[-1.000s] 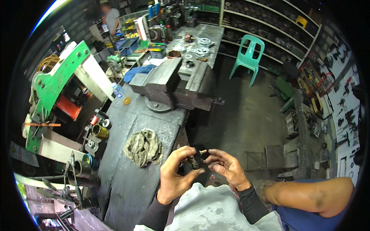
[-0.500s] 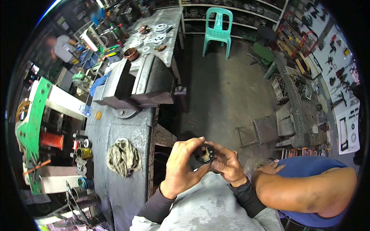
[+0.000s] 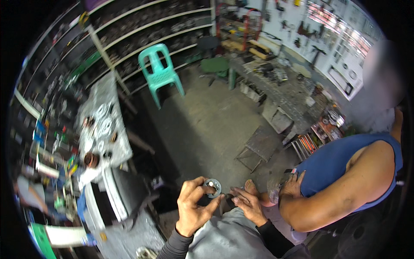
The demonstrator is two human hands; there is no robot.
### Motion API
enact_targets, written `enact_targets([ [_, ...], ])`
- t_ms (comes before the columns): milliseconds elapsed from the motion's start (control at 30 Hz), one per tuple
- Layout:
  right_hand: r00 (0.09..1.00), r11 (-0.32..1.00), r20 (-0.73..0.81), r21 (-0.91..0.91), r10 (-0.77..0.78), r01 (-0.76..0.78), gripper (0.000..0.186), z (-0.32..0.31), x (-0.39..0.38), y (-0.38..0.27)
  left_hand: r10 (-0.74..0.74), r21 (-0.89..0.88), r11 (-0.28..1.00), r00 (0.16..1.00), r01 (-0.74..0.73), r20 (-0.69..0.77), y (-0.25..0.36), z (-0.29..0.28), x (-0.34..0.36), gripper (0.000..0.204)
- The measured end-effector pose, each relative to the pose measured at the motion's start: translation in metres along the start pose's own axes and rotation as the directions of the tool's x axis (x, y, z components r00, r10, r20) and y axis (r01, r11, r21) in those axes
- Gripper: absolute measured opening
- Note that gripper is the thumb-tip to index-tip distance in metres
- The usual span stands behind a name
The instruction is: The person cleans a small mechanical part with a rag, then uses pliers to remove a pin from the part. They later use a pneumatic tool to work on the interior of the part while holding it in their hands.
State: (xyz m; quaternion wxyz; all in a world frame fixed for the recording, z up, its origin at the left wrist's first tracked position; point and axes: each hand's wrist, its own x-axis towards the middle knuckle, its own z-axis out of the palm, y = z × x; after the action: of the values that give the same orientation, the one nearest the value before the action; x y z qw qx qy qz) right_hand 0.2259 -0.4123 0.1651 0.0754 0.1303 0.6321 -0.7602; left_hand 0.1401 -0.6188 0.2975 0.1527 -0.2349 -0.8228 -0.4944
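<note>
The left hand (image 3: 193, 208) is pinching the disc (image 3: 218, 187) between thumb and fingers; it is looking light, stiff, possibly slick, the rim offering best purchase. Right of these fingers, the right hand (image 3: 250, 206) is extending its own, contact unclear.

No lettering, label, brand mark, number or sign was legible on any surface in view.

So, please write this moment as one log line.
Left hand: holds round part | Right hand: just right of it | Around: person in blue, vise, green chair
</note>
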Motion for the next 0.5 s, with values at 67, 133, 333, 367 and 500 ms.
enact_targets([
  [67, 0.992, 1.0, -0.126, -0.021, -0.018, 0.016, 0.05, -0.008, 0.009, 0.015, 0.057, -0.084, 0.995, 0.995, -0.05, 0.083, -0.011, 0.019, 0.034, 0.029],
  [133, 0.962, 0.999, -0.273, -0.051, -0.023, 0.01, 0.044, -0.013, 0.022, 0.024, 0.132, -0.156, 0.982, 0.98, -0.109, 0.147, -0.023, 0.046, 0.071, 0.029],
  [333, 0.877, 0.958, -0.48, -0.261, -0.021, -0.12, 0.043, -0.038, 0.103, 0.008, 0.304, -0.359, 0.915, 0.901, -0.185, 0.31, -0.057, 0.137, 0.192, 0.025],
  [367, 0.87, 0.95, -0.492, -0.287, -0.039, -0.119, 0.043, -0.045, 0.123, 0.0, 0.319, -0.37, 0.91, 0.885, -0.187, 0.338, -0.065, 0.149, 0.213, 0.025],
  [500, 0.835, 0.942, -0.545, -0.313, -0.075, -0.12, 0.041, -0.092, 0.199, -0.036, 0.29, -0.365, 0.923, 0.842, -0.122, 0.454, -0.107, 0.188, 0.292, 0.023],
])
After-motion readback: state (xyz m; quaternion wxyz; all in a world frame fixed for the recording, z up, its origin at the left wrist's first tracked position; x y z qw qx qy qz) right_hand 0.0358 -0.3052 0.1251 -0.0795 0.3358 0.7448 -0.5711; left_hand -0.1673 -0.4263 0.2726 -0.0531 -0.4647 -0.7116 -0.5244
